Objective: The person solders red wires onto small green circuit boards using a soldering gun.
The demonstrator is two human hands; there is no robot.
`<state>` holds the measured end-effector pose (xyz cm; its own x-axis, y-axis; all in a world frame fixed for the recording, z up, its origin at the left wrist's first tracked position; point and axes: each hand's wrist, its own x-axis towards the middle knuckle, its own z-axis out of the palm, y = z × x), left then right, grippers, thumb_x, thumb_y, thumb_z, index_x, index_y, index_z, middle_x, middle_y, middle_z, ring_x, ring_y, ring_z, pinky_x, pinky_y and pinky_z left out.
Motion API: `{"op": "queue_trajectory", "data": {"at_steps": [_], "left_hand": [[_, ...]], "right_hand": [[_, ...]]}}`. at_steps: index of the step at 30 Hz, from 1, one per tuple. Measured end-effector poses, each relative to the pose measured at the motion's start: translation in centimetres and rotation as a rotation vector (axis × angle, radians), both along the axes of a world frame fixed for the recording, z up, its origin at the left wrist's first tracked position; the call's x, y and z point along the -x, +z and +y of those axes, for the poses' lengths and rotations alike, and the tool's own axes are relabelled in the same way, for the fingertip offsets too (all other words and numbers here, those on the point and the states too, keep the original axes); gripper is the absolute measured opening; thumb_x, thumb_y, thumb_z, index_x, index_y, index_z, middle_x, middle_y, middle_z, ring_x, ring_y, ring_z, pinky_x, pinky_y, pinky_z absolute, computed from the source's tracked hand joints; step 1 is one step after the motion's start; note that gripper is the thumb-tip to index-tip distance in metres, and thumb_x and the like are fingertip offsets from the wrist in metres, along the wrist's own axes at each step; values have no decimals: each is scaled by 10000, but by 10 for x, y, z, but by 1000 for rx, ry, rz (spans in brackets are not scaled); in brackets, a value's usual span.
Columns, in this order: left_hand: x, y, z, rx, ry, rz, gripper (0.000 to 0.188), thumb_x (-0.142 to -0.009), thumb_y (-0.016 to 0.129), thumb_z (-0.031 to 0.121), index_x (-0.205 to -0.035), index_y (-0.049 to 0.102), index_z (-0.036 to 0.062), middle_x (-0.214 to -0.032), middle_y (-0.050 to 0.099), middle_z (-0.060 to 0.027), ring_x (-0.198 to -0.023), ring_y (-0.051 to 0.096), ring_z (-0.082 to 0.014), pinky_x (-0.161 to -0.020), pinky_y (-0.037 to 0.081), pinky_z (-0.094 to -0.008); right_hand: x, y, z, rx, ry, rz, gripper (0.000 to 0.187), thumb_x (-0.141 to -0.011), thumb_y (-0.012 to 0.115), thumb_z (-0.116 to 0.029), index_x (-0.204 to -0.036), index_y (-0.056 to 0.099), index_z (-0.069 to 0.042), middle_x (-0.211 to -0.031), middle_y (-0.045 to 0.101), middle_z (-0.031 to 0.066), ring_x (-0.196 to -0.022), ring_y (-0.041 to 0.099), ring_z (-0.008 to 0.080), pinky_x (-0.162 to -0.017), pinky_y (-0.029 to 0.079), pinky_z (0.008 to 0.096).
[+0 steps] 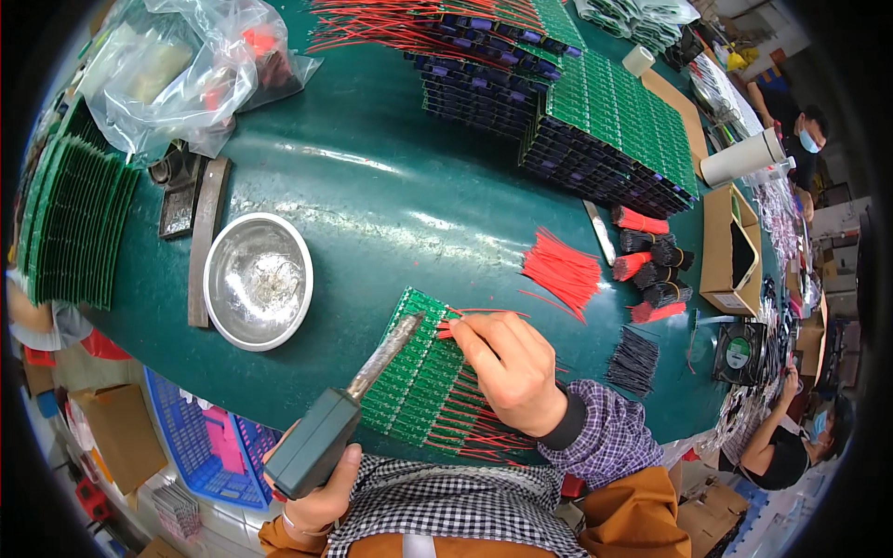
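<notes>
The left hand (316, 498) is entering from the lower edge and is gripping the dark green handle of a soldering iron (349, 409), its fingers wrapped tight around the grip; the metal barrel is angling up and right so that the tip is resting over the upper end of the circuit board panel (414, 367). The right hand (512, 367) is lying palm down across the panel, its fingers pressed together and pinching a thin red wire (474, 313) just beside the iron's tip. The green panel is lying flat on the dark green tabletop (391, 214), with red leads fanning out from its right edge. To its left, a round, shiny metal bowl (258, 279) is holding dull grey residue. To the right, a loose bundle of red wires (563, 270) is lying well apart. Stacked green boards (614, 130) are sitting at the far side, and a crinkled clear plastic bag (181, 65) at the upper left.
</notes>
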<state>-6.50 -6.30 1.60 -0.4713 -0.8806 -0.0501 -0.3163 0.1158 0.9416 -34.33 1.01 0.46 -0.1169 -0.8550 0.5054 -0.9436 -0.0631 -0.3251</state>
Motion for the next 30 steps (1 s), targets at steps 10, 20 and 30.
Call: {"op": "queue_trajectory", "data": {"at_steps": [10,20,30], "left_hand": [[9,0,-5,81,-52,-72,271,-784,843,66,-1022,768,-39,-902,728,-172,-739,708,-310,-692,565,-370],[1,-4,-1,85,-21,-6,335,-810,837,8,-1123,742,-64,-984,738,-149,-815,710,-264,-720,562,-362],[-1,-3,3,-50,21,49,422,-861,815,-37,-1265,695,-49,-1156,742,-144,-973,704,-214,-845,568,-324]], "right_hand": [[-2,-1,-1,-1,-20,36,303,-780,758,-26,-1069,713,50,-1022,701,119,-856,693,238,-699,567,338],[11,-1,-3,12,-126,-113,280,-753,751,20,-1032,752,1,-971,714,91,-845,706,261,-704,575,372],[20,-6,-2,-51,-102,-306,248,-809,750,70,-1034,762,-35,-957,720,84,-849,709,273,-721,581,381]]}}
